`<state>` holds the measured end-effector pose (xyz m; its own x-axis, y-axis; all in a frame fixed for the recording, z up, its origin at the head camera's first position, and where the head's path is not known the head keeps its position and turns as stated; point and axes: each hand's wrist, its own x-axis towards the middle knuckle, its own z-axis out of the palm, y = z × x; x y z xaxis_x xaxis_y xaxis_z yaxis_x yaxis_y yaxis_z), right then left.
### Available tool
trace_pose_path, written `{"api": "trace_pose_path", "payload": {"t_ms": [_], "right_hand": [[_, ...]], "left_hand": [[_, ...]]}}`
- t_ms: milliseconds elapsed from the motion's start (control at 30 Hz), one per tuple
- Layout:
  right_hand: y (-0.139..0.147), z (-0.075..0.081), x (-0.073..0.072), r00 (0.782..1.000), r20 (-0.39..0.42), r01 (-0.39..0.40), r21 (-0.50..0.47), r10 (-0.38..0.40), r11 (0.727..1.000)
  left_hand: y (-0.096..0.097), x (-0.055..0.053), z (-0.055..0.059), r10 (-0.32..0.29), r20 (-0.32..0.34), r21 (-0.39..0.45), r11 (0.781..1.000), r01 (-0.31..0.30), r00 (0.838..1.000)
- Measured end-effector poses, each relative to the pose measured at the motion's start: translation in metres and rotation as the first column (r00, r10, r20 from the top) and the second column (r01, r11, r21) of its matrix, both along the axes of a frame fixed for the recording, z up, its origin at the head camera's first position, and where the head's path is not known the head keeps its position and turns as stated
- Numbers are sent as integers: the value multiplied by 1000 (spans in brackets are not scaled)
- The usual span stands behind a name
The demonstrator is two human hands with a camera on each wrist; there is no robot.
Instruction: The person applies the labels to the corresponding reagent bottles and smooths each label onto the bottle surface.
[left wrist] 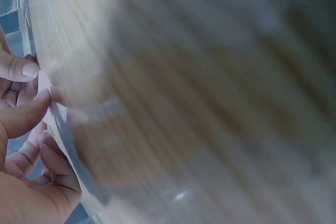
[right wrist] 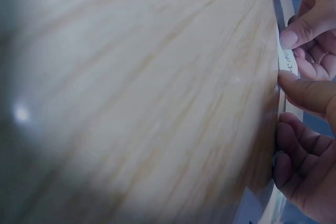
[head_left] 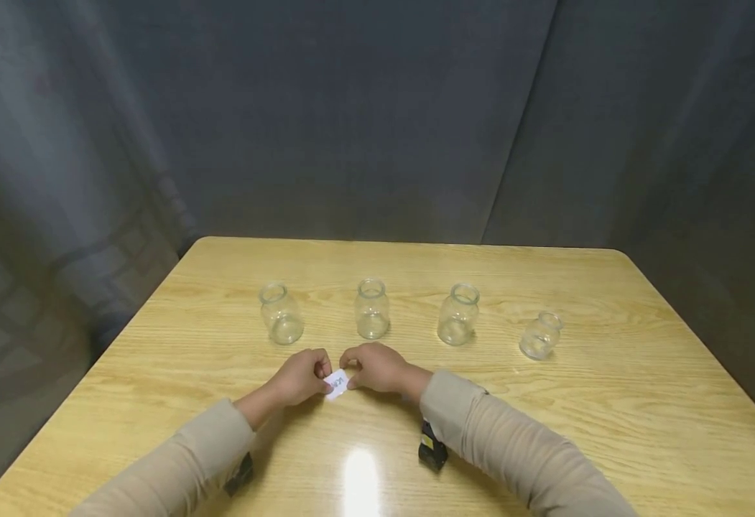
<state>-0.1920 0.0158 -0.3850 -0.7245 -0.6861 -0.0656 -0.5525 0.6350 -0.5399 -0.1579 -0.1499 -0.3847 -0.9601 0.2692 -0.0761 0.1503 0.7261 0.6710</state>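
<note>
A small white label point(head_left: 337, 385) with dark handwriting is stretched between both hands, just above the table. My left hand point(head_left: 302, 377) pinches its left edge between thumb and curled fingers. At the opposite edge, my right hand point(head_left: 380, 368) pinches it in the same manner. The right wrist view shows the thumbs on the label point(right wrist: 287, 61), part of its writing visible between them. Beyond the hands, clear glass jars stand in a row: a left jar point(head_left: 281, 316), a middle jar point(head_left: 372, 310) and a right jar point(head_left: 458, 316), all without lids.
A smaller clear jar point(head_left: 541, 336) stands at the row's right end. Another white piece of paper point(right wrist: 249, 208) lies on the table near my right wrist. Black wrist devices hang under the sleeves, one by the right cuff point(head_left: 432, 449). Grey curtains surround the wooden table point(head_left: 610, 416).
</note>
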Motion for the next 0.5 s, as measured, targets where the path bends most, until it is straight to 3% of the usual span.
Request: {"api": "trace_pose_path", "payload": {"t_ms": [267, 500], "right_hand": [[-3, 2, 1, 999, 40, 19, 8, -19, 1000], [1, 0, 1, 992, 120, 63, -164, -44, 984]], "left_hand": [[-5, -2, 1, -64, 21, 93, 994, 62, 998], [-4, -5, 7, -104, 48, 135, 986, 96, 993]]}}
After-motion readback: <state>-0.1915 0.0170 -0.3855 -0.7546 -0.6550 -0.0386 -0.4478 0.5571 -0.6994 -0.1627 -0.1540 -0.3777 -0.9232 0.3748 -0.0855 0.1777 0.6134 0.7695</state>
